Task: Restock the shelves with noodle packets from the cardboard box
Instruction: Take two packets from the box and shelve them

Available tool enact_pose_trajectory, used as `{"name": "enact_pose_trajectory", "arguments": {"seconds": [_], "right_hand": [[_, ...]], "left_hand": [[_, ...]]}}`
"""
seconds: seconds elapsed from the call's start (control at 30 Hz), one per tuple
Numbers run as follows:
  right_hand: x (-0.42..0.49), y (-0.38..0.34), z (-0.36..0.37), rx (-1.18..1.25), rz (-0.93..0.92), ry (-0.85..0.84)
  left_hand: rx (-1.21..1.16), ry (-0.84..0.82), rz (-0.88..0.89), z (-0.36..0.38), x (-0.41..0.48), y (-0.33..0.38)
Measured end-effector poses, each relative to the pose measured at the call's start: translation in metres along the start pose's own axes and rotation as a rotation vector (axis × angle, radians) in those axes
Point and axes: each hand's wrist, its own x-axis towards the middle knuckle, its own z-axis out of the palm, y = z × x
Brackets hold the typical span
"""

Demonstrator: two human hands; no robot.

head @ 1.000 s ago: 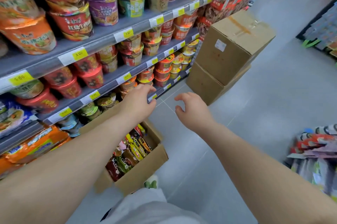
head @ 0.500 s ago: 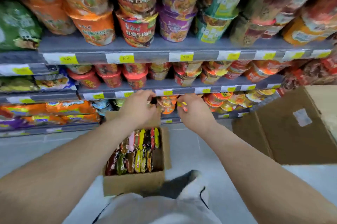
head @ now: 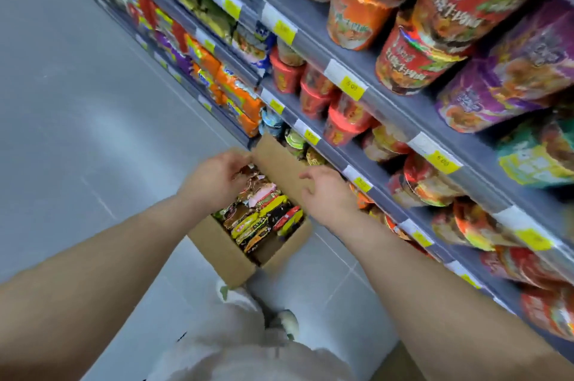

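Box [head: 230, 253] on floor by shelves [head: 400, 115], full of packets [head: 264, 216]. Left hand [head: 214, 177] curled onto packets, grip unclear; right hand [head: 326, 191] open, empty. Risk: loose pinch spills packets.

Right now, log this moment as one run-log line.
stage: reaching into box | left hand: on packets at far end of box | right hand: open, by box flap | shelves: stocked
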Motion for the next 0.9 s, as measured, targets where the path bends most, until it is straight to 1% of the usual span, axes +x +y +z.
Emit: {"name": "enact_pose_trajectory", "arguments": {"seconds": [0.1,0.23,0.3,0.33,0.47,0.53,0.63,0.73,0.9], "right_hand": [[0.026,-0.009,0.033,-0.005,0.039,-0.104],[0.05,-0.001,0.081,-0.016,0.055,-0.216],[0.066,0.009,0.107,-0.031,0.042,-0.273],[0.069,0.015,0.11,-0.042,0.039,-0.275],[0.096,0.055,0.169,-0.123,-0.021,-0.322],[0.11,0.081,0.215,-0.15,-0.08,-0.346],[0.122,0.116,0.284,-0.156,-0.157,-0.373],[0.127,0.144,0.345,-0.155,-0.204,-0.401],[0.152,0.183,0.447,-0.2,-0.348,-0.447]], "left_hand": [[-0.049,0.022,-0.137,0.014,0.011,-0.039],[-0.102,-0.013,-0.25,0.048,0.021,-0.074],[-0.133,-0.001,-0.33,0.072,0.024,-0.093],[-0.149,0.014,-0.336,0.078,0.023,-0.096],[-0.175,-0.009,-0.421,0.144,0.03,-0.13],[-0.185,-0.041,-0.465,0.196,0.037,-0.152],[-0.186,-0.068,-0.486,0.271,0.051,-0.183],[-0.188,-0.103,-0.499,0.332,0.067,-0.21],[-0.075,-0.161,-0.431,0.428,0.103,-0.255]]}}
